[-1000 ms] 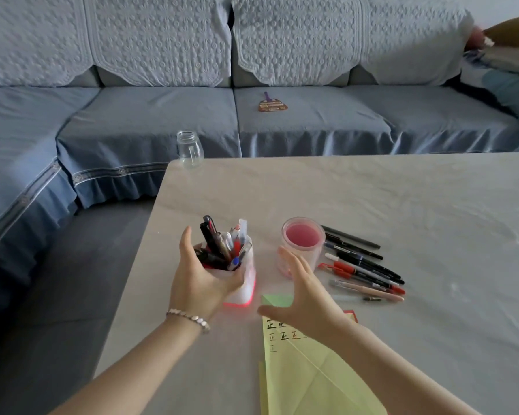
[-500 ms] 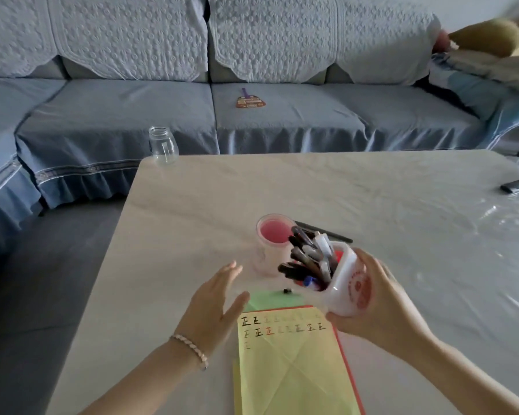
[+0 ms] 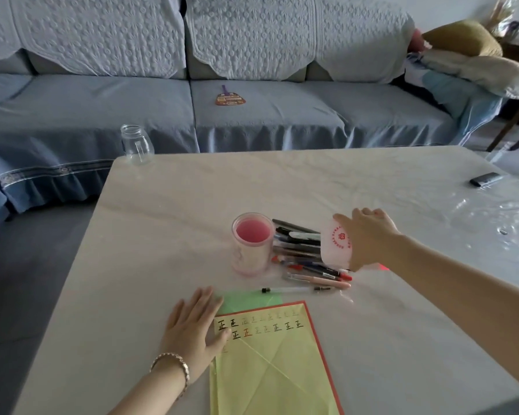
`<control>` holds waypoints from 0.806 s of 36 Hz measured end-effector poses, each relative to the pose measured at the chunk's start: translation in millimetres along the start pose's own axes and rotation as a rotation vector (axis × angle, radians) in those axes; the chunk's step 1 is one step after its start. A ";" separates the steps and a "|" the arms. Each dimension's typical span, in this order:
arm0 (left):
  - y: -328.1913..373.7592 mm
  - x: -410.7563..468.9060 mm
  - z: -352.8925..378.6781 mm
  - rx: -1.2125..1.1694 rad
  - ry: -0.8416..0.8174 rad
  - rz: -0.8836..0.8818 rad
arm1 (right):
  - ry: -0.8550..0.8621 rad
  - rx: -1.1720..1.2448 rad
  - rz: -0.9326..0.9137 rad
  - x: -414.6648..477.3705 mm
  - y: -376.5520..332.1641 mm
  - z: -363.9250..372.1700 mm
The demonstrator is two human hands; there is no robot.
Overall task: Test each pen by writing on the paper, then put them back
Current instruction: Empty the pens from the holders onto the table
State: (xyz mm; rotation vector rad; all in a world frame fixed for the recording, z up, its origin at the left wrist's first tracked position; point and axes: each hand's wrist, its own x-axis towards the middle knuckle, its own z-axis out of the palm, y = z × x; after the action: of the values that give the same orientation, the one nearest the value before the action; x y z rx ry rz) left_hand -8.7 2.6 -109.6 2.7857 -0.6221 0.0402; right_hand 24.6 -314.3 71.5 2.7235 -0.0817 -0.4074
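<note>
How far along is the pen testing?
Done: two rows of test marks on the yellow paper, left hand on its edge. In hand: the right hand grips the white cup, tipped over the loose pens. Left: those pens lie on the table, not put back.

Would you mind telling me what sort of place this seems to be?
Most likely a home living room: a long blue-grey fabric sofa with pale quilted back covers runs behind a pale marble-look table, and beige and yellow cushions are piled at the sofa's right end.
</note>
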 end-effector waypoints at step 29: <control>17.9 -4.0 -46.5 -0.710 0.148 -0.102 | 0.206 1.340 -0.175 -84.5 -77.7 25.9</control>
State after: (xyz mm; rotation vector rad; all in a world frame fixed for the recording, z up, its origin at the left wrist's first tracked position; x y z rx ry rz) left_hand -18.2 1.9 -60.5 2.0983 -0.3598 0.0025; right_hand -63.8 -242.5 41.9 4.0975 -0.0720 -0.0815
